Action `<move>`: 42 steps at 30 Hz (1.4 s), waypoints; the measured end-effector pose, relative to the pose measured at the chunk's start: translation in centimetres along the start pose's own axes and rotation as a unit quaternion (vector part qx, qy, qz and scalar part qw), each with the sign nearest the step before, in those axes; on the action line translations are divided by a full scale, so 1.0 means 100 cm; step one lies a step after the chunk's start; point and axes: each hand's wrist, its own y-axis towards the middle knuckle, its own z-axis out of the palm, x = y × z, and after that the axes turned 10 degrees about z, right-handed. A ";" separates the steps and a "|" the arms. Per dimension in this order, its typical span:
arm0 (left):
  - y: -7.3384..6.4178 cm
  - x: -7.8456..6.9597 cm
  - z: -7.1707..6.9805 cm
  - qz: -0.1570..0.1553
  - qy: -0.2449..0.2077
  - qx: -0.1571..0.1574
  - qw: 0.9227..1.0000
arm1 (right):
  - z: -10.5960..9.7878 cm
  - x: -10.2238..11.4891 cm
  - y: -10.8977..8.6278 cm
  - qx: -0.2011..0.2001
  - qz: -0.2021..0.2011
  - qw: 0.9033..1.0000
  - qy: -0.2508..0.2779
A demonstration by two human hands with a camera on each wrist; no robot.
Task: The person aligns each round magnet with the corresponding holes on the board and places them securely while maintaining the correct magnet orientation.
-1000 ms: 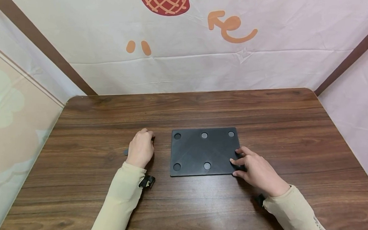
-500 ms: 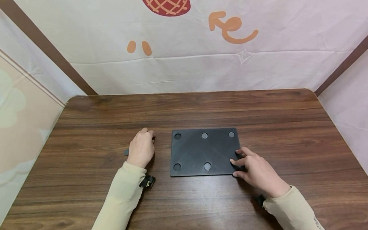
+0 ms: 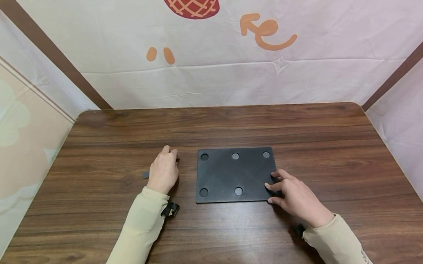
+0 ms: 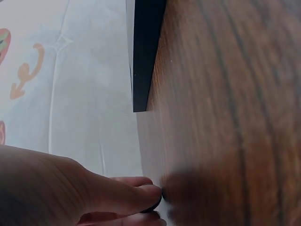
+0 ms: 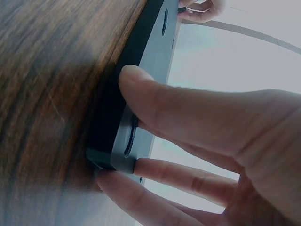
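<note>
A flat black rectangular board (image 3: 218,171) lies on the table, with round recesses along its long edges. Grey discs show in the top-middle, top-right and bottom-middle ones; the two at the left look dark. The right hand (image 3: 297,196) holds the board's near right corner, thumb on the front side, fingers on the top and right edge, hiding that corner from the head view. Left of the board, the left hand (image 3: 163,171) pinches a small dark disc (image 4: 153,206) between thumb and fingers, close above the wood. One loose grey disc (image 3: 145,175) lies beside the left wrist.
The brown wood-grain table (image 3: 211,128) has rounded far corners. Printed white cloth (image 3: 213,83) hangs behind it and along both sides. Black camera straps sit on both wrists, such as the left strap (image 3: 170,209).
The left hand has shifted very slightly, so a little more of the loose grey disc shows. The right hand and the board stay where they were.
</note>
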 end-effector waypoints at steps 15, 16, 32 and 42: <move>-0.003 -0.004 0.000 0.022 0.002 -0.009 1.000 | -0.001 0.000 0.000 0.000 -0.002 1.000 0.002; -0.003 -0.004 0.000 0.024 0.003 -0.011 1.000 | -0.001 0.000 0.000 0.000 -0.002 1.000 0.003; -0.013 -0.017 -0.003 0.038 -0.031 -0.004 0.999 | -0.001 0.000 0.000 -0.006 -0.008 1.000 -0.001; -0.017 -0.026 -0.005 0.053 -0.069 -0.011 0.996 | 0.000 0.000 0.000 -0.006 -0.007 1.000 0.001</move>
